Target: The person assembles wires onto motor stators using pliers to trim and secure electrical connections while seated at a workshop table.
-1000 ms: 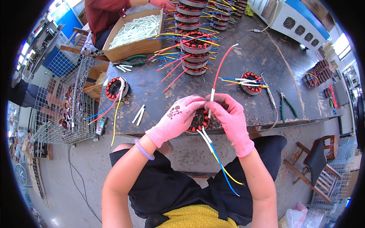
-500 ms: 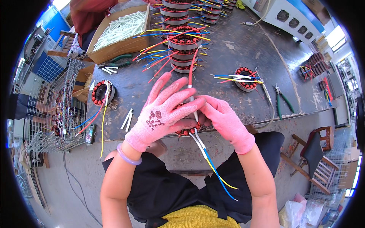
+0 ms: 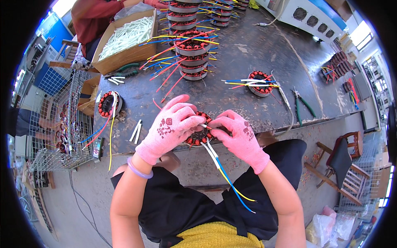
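Note:
Both my hands wear pink gloves and meet over a round motor stator (image 3: 199, 136) with red-wound coils at the near edge of the dark workbench (image 3: 248, 53). My left hand (image 3: 170, 127) covers the stator's left side and top, its fingers curled over it. My right hand (image 3: 238, 136) grips the right side and pinches a thin wire end at the stator's top. White, yellow and blue leads (image 3: 227, 177) hang from the stator down over my lap.
A stack of stators with coloured leads (image 3: 191, 53) stands mid-bench. Single stators lie at left (image 3: 108, 104) and right (image 3: 260, 82). Pliers (image 3: 304, 105) lie at right, white sleeves (image 3: 135, 130) at left. A cardboard box of white tubing (image 3: 124, 39), another person (image 3: 97, 16) and a wire basket (image 3: 62, 124) are at left.
The red lead that stuck up from the stator is no longer raised. My left hand has shifted over the stator's top, and both hands have closed in on it.

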A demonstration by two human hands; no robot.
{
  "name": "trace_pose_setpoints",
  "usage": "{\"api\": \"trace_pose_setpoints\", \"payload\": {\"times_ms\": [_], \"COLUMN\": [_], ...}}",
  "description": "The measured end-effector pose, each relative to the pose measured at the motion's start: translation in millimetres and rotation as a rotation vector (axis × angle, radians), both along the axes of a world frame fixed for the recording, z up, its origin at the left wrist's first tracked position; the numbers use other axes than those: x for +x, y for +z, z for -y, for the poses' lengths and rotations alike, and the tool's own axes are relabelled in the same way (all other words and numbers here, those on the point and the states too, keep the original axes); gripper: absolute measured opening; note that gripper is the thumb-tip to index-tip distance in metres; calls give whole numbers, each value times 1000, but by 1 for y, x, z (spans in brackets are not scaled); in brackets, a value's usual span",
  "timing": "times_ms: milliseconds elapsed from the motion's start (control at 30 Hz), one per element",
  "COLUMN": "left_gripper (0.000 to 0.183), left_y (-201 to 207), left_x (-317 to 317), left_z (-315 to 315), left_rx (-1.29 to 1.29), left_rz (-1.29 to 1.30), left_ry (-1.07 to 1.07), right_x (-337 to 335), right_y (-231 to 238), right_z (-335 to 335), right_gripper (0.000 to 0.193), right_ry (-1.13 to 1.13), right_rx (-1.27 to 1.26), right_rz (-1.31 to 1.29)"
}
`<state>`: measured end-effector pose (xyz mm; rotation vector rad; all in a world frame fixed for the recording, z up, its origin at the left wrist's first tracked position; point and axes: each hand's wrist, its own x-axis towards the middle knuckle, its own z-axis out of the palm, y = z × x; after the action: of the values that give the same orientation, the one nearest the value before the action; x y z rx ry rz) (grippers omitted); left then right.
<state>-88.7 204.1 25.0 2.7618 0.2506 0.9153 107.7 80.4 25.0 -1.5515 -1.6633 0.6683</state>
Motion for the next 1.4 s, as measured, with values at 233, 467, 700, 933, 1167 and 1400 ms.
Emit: {"api": "trace_pose_setpoints", "payload": {"times_ms": [233, 467, 700, 933, 1167, 1400], "left_gripper": [34, 30, 37, 61, 106, 98], "left_y": [-7, -3, 11, 32, 27, -2], "left_x": [-1, -3, -6, -30, -27, 0], "left_z": [6, 7, 8, -3, 6, 12], "left_rx": [23, 4, -217, -499, -220, -115], "left_rz": [-67, -89, -64, -182, -445, -324], "left_ry": [21, 24, -34, -95, 10, 13], "right_x": [11, 24, 32, 32, 25, 23], "right_y": [15, 16, 20, 28, 23, 11], "right_z": [13, 17, 12, 11, 8, 7], "right_gripper": [15, 30, 48, 49, 37, 33], "right_ry": [11, -64, -77, -68, -65, -126], "right_rx": [225, -429, -653, -672, -629, -474], "right_rz": [728, -256, -518, -569, -447, -217]}}
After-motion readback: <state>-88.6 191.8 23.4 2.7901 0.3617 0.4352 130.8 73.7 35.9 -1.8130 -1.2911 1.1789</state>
